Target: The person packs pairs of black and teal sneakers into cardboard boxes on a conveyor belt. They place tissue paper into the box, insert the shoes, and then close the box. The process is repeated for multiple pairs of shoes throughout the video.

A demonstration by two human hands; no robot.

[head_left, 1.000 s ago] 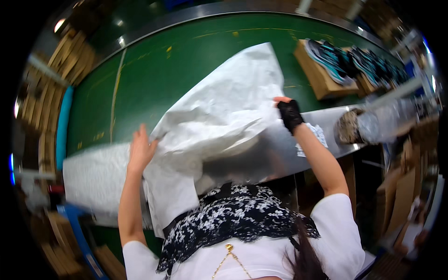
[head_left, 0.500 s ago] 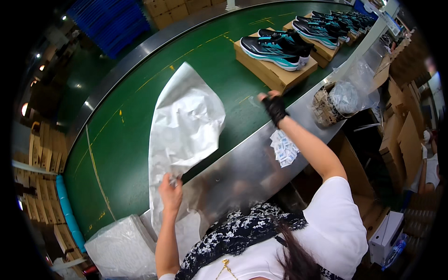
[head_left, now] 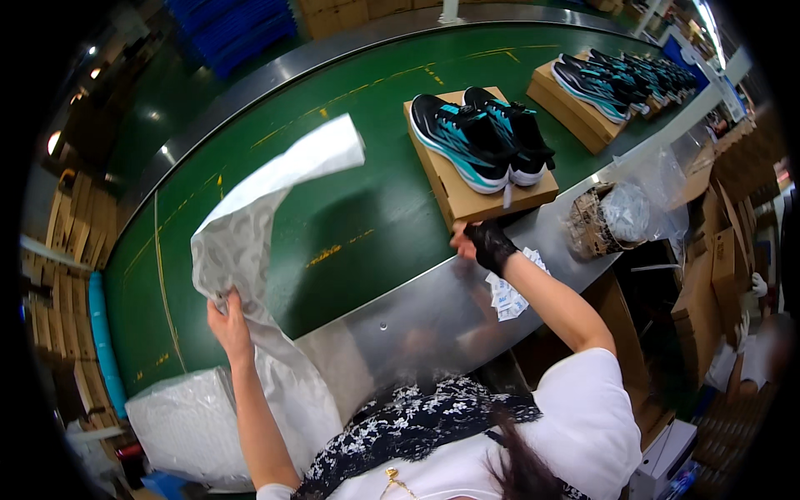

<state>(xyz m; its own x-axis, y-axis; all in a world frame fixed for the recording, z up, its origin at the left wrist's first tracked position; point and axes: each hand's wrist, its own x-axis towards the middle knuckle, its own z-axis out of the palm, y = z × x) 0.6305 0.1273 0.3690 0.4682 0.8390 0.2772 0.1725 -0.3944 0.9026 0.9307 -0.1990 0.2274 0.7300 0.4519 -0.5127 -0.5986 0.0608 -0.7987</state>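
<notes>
My left hand (head_left: 231, 329) pinches a long sheet of white wrapping paper (head_left: 275, 187), which arches over the green belt and trails down beside my forearm. My right hand (head_left: 485, 243), in a black fingerless glove, has its fingers bent at the near corner of a brown cardboard shoebox (head_left: 444, 185). On that box stands a pair of black and teal running shoes (head_left: 454, 137), heels toward me, with a small tag hanging at one heel. Small white sachets (head_left: 506, 300) lie on the metal ledge beneath my right wrist.
The green conveyor belt (head_left: 333, 267) curves along a metal edge. More boxes (head_left: 575, 104) topped with similar shoes line up at the far right. A worn bin with clear plastic (head_left: 623, 212) sits on the ledge. A white paper stack (head_left: 187, 425) lies lower left. Another person is at far right.
The shoebox with its shoes has come closer and turned, apart from the box behind it. My left hand has moved left, and the paper now arches narrowly instead of spreading wide.
</notes>
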